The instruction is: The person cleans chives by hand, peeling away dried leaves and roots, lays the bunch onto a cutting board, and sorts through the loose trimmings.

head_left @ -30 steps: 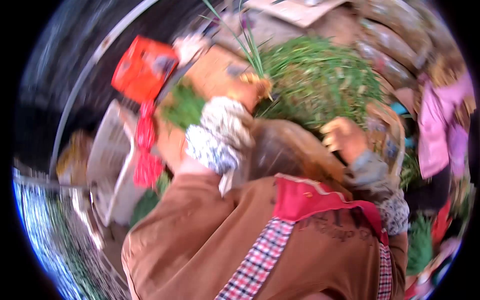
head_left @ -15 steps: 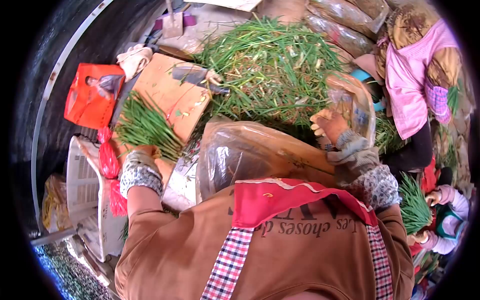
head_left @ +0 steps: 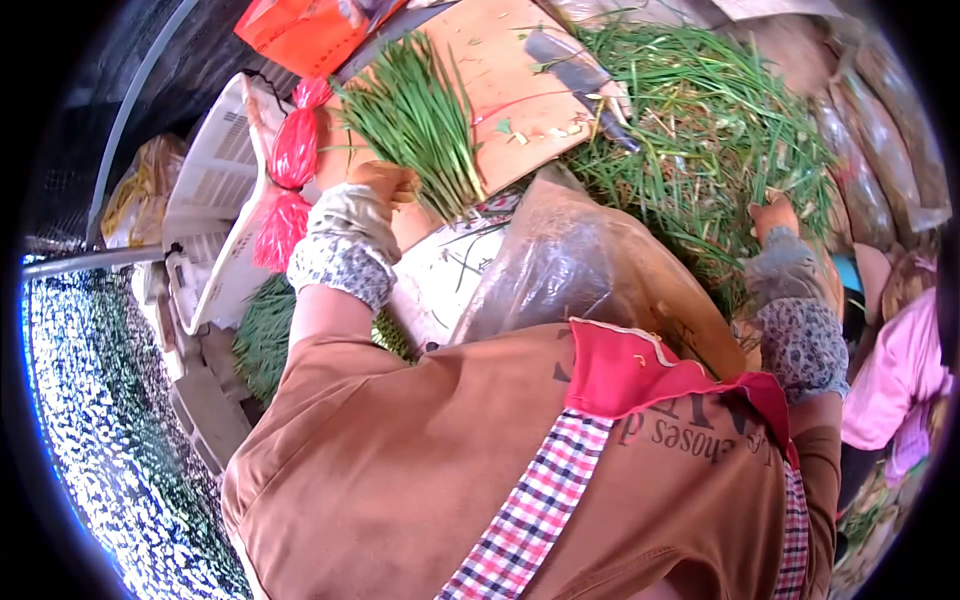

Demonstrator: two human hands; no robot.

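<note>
White crate (head_left: 207,185) left; gloved left hand (head_left: 384,183) just beside chive bunch (head_left: 415,115) on cutting board (head_left: 500,60), grip unclear; cleaver (head_left: 560,62) at board's right edge; heap of loose greens (head_left: 700,130); right hand (head_left: 775,215), well apart, at heap, hold unclear.

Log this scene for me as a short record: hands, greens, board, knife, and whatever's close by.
Left hand: gloved, by the stem ends of the bunched greens; grip unclear
Right hand: gloved, at the loose greens; grip unclear
Board: under the bunched greens
Cleaver: on the board, handle toward the loose greens
Close by: plastic bag before the wearer; white crate and red plastic at left
</note>
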